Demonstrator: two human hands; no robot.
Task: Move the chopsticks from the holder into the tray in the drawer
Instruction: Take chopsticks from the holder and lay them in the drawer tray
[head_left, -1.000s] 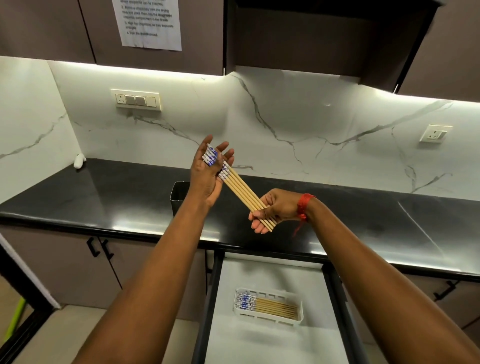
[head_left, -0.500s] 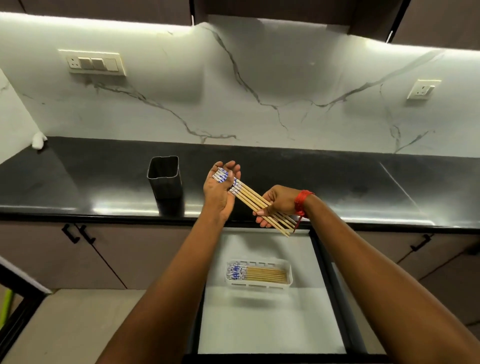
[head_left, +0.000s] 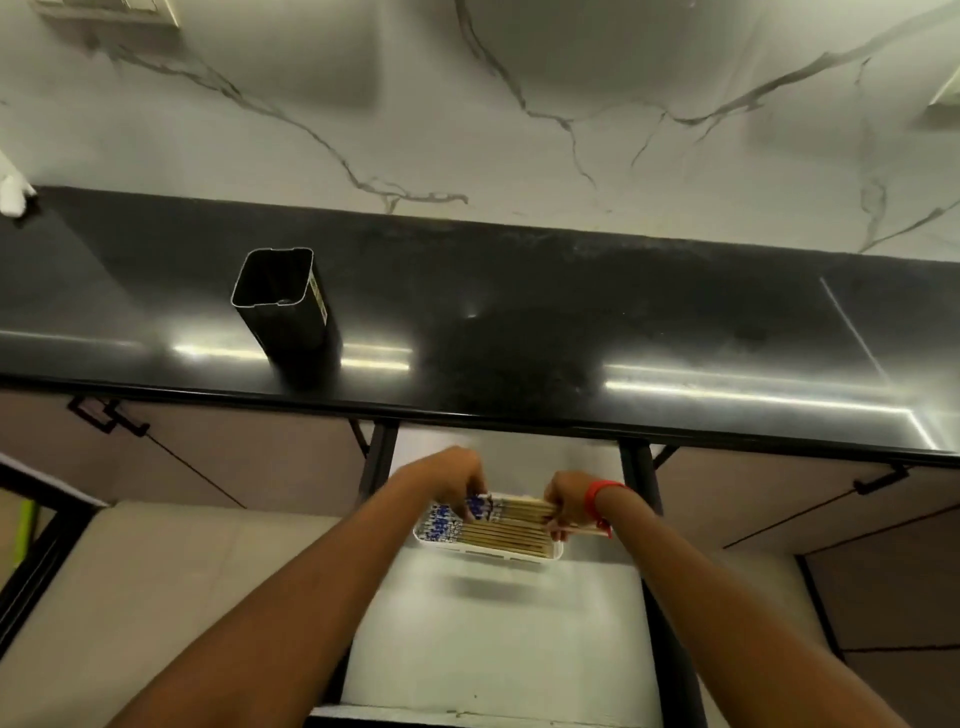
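Looking down through the head camera, I see two hands low in the middle of the frame, right over the open drawer (head_left: 493, 649). The left hand (head_left: 457, 480) has its fingers (head_left: 471, 498) curled round one end of a bundle of chopsticks (head_left: 514, 508), the end with the blue and white pattern. The right hand (head_left: 566, 501) has its fingers clenched round the other end, the plain wooden one, and a few tips poke out past it toward the right. A red band (head_left: 600, 491) sits on the right wrist. The bundle lies almost flat, just above a white tray (head_left: 519, 556) that rests on the pale drawer floor. I cannot tell if the bundle touches the tray. More chopsticks (head_left: 498, 538) lie flat inside the tray, side by side, with their blue ends to the left too. Up on the black shiny surface (head_left: 571, 322), in the left half of the frame, the dark holder (head_left: 283, 306) stands upright with its open top facing me, well apart from the hands. Behind it is a white wall (head_left: 467, 104) with grey veins. A small white thing (head_left: 11, 189) sits at the far left edge of the surface. Brown cupboard doors (head_left: 234, 457) with a black handle (head_left: 106, 418) are under the surface on the left.
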